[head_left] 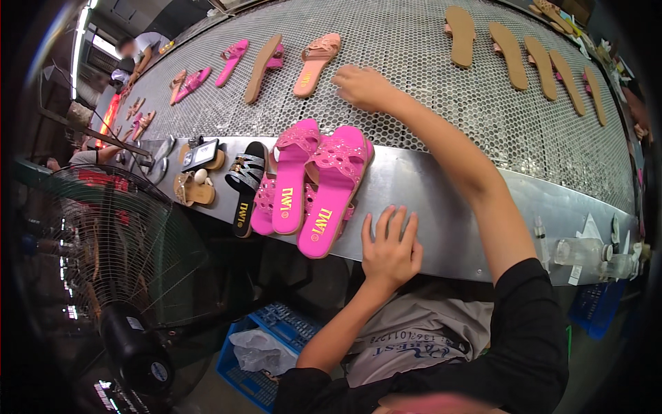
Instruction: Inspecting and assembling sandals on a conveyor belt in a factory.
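My left hand rests on the metal ledge with its fingers spread and nothing in it. Beside it lies a pile of bright pink slide sandals with glittery cut-out straps, some overlapping others. My right hand reaches over the mesh conveyor belt. Its fingers are loosely bent and slightly apart, and no object shows in them. Just left of those fingers sits a peach slide sandal, sole down. A tan-soled sandal with a pink strap lies on its side farther left.
Several tan-soled sandals lie overturned at the far right of the belt. A black sandal and a phone-like device are on the ledge, left. Bottles stand right. A fan and blue crate are below left.
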